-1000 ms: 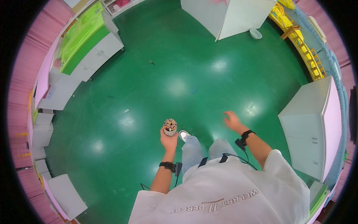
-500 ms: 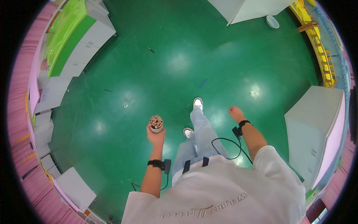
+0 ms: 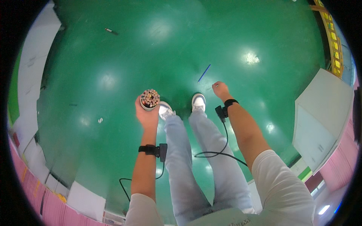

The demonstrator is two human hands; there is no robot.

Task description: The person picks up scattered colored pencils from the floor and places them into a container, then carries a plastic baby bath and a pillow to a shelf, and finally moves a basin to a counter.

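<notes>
In the head view, left of centre, a cup (image 3: 147,108) packed with coloured sticks (image 3: 150,97) is gripped, the left hand's (image 3: 146,117) fingers wrapped around it. Right of centre, the right hand (image 3: 221,89) is held curled; whether anything is pinched cannot be told. A thin blue stick (image 3: 204,73) is seen above it, on the green floor (image 3: 79,67). Sticks could be spilled if the cup were tilted.

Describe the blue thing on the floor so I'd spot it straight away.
On the wide green floor, find the person's right shoe and look just beyond its toe. There, up and left of the right hand, lies a thin, straight blue stick, slanting. Its vivid blue sets it apart from the dark stick and small white curled piece farther left.
</notes>
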